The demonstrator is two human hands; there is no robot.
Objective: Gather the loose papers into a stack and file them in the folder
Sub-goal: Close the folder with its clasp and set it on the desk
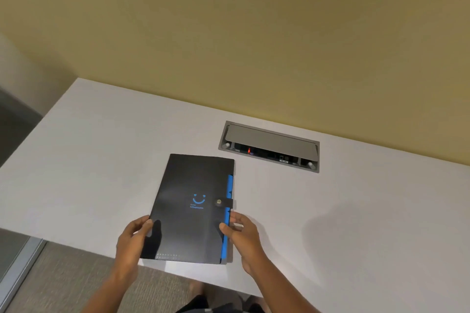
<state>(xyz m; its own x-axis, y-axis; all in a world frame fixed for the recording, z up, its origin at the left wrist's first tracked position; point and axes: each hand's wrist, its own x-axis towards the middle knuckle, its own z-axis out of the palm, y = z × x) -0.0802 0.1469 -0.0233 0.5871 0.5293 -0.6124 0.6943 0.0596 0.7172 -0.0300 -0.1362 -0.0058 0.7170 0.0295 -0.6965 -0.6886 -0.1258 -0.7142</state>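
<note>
A black folder (188, 213) with a blue smiley print lies closed on the white table (356, 211), near its front edge. A strap with a metal snap button (219, 202) crosses its right side, and blue divider tabs (229, 201) stick out along that edge. My left hand (133, 241) grips the folder's lower left edge, thumb on the cover. My right hand (241, 234) pinches the lower right edge by the blue tabs. No loose papers are in view.
A grey recessed power and cable box (269, 146) with its lid tilted open sits in the table behind the folder, close to the yellow wall. Carpeted floor (63, 277) shows below the table's front edge at the left.
</note>
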